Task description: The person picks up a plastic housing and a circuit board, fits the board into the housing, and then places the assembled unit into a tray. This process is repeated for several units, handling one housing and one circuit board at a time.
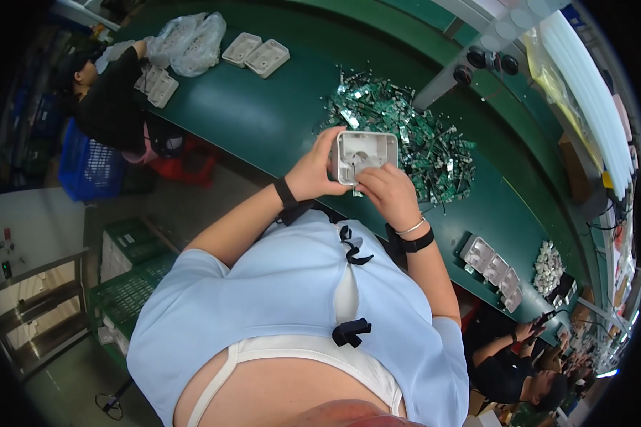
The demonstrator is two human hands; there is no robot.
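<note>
A light grey plastic housing (pixel 367 142), open on top, is held up over the near edge of the green table. My left hand (pixel 313 171) grips its left side, thumb and fingers wrapped around the wall. With bent fingers, my right hand (pixel 392 188) reaches over the housing's near right corner and into its inside. What those fingers pinch, if anything, is hidden. A small piece sticks out below the housing's near edge, too small to name. Just beyond the hands lies a large heap of small green circuit boards (pixel 406 128) with dark wires.
Two grey housings (pixel 267 57) and clear plastic bags (pixel 192 43) lie on the green table (pixel 228 99) at the far left, near a co-worker (pixel 114 99). A row of housings (pixel 491 267) and a pile of small white parts (pixel 548 269) sit at right, near another person (pixel 513 370).
</note>
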